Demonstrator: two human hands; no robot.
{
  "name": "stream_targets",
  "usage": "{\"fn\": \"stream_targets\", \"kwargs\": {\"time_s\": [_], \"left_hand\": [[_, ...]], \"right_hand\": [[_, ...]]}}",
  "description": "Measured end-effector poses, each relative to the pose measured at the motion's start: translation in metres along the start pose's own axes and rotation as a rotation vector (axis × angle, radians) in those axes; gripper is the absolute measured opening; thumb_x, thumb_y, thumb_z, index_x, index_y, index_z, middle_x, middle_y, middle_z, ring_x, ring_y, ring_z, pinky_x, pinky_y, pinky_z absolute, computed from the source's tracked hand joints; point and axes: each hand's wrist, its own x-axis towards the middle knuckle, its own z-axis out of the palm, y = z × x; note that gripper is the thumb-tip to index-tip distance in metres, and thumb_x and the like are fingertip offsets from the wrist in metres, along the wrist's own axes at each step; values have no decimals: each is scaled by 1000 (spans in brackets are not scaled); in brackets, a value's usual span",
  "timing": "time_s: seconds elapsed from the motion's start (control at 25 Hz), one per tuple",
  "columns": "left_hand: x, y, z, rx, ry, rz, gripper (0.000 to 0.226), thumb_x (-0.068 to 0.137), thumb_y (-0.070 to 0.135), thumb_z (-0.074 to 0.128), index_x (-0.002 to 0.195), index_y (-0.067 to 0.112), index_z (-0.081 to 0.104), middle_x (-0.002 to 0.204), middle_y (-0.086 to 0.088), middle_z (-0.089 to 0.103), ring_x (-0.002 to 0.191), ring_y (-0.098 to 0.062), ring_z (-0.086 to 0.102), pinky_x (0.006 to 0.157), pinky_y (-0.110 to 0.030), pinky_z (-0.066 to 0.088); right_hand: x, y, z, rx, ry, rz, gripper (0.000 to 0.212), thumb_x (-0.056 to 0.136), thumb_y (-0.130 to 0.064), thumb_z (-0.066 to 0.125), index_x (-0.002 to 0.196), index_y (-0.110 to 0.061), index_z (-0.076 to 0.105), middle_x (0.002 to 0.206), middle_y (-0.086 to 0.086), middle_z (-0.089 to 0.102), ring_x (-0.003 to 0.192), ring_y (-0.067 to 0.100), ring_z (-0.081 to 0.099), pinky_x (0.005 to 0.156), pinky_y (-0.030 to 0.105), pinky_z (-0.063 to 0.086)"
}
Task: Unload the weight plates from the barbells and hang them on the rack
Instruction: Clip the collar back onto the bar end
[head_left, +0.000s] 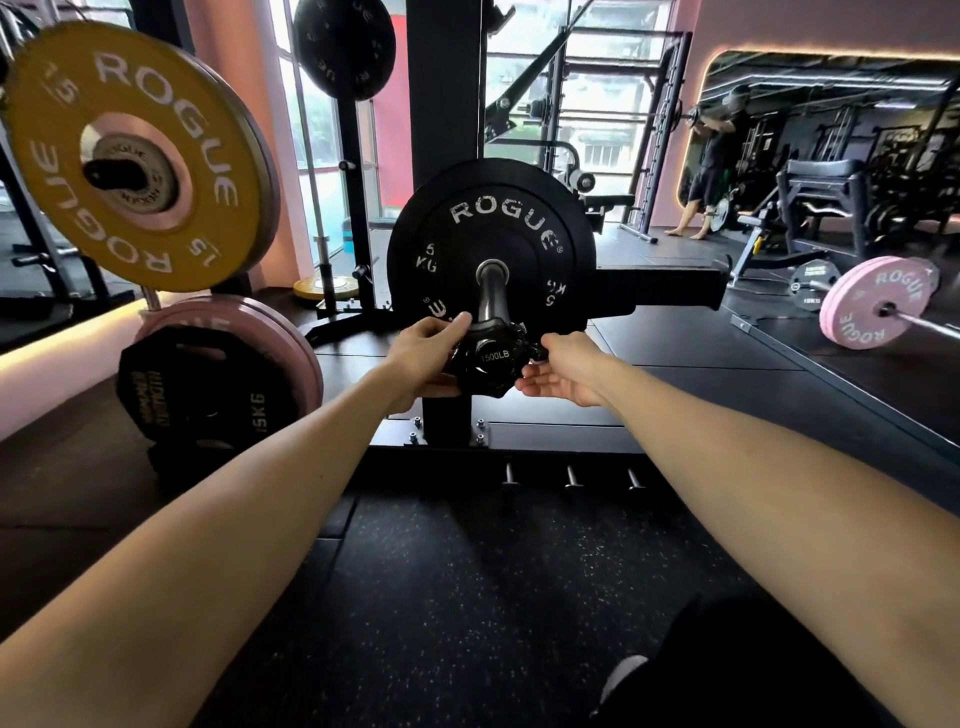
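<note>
A black 5 kg plate (498, 228) sits on a barbell sleeve (491, 293) that points toward me at the centre of the head view. A black collar (491, 361) marked 1500LB is at the near end of the sleeve. My left hand (428, 353) grips the collar's left side, thumb on top. My right hand (563, 371) is at the collar's right side, palm up, fingertips touching its lever. On the left, a storage rack carries a yellow 15 kg plate (135, 156), pink plates (280, 338) and a black 15 kg plate (208, 400).
A black upright post (444, 93) stands behind the barbell, bolted to a base with three short pegs (571, 475). Another black plate (345, 47) hangs high up. The mirror on the right reflects a pink-plated barbell (878, 301), a bench and a person. Dark rubber floor lies below.
</note>
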Motion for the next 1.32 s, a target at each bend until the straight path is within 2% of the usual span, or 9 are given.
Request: {"fn": "stream_targets", "kwargs": {"time_s": [0.12, 0.24, 0.4, 0.6, 0.84, 0.96, 1.08, 1.24, 1.32], "left_hand": [[4, -4, 7, -40, -52, -17, 30, 90, 42, 69, 104, 17, 62, 90, -5, 65, 71, -21, 68, 74, -43, 62], [10, -12, 17, -113, -26, -8, 23, 92, 32, 69, 95, 11, 59, 87, -7, 66, 76, -22, 67, 82, -47, 60], [18, -15, 28, -137, 25, -10, 24, 95, 28, 65, 81, 9, 63, 79, -7, 68, 68, -20, 67, 76, -39, 60], [31, -11, 18, -53, -54, -32, 30, 95, 34, 65, 97, 4, 66, 88, -10, 70, 69, -17, 69, 75, -34, 61], [27, -7, 13, -27, -163, -105, 35, 97, 44, 57, 94, 9, 62, 90, -11, 69, 79, -25, 69, 87, -43, 58], [24, -3, 13, -66, -166, -103, 32, 98, 44, 56, 101, 13, 61, 95, -9, 71, 85, -25, 70, 95, -44, 55], [24, -3, 16, -41, -178, -99, 30, 99, 40, 56, 116, 15, 56, 109, -12, 69, 98, -30, 69, 99, -45, 51], [38, -6, 21, -92, -41, -28, 42, 97, 35, 61, 116, 15, 29, 102, -12, 60, 76, -28, 67, 80, -43, 59], [50, -7, 21, -102, -10, -32, 48, 95, 36, 63, 117, 13, 27, 104, -11, 59, 81, -28, 68, 76, -41, 60]], "right_hand": [[8, 5, -4, -6, 14, 25, 31, 104, -15, 28, 88, -1, 50, 65, 12, 53, 52, 26, 63, 44, 27, 54], [12, 13, -6, 16, 15, 33, 32, 106, -18, 29, 89, -2, 51, 68, 14, 54, 55, 28, 64, 49, 30, 58], [19, 13, -5, 56, 43, 27, 32, 106, -28, 35, 91, -3, 51, 71, 14, 56, 59, 28, 64, 53, 32, 60], [28, 14, -4, 85, 82, -5, 31, 105, -25, 40, 87, -4, 52, 62, 9, 49, 52, 23, 60, 50, 30, 57], [32, 19, 2, 126, 197, -75, 30, 102, -18, 41, 76, -7, 49, 58, 7, 46, 42, 18, 57, 40, 24, 50], [35, 13, 8, 150, 251, -55, 25, 101, -14, 39, 82, -4, 53, 59, 7, 47, 36, 14, 54, 38, 24, 49], [37, 7, 9, 188, 209, -5, 23, 103, -18, 41, 90, -4, 53, 63, 8, 50, 46, 18, 58, 38, 24, 51], [45, 1, 4, 197, 119, -12, 19, 101, -15, 46, 85, -6, 53, 71, 11, 55, 56, 22, 59, 40, 25, 53], [54, -1, 1, 131, 89, -24, 20, 101, -14, 46, 83, -7, 53, 70, 10, 56, 54, 21, 57, 40, 25, 50]]}}
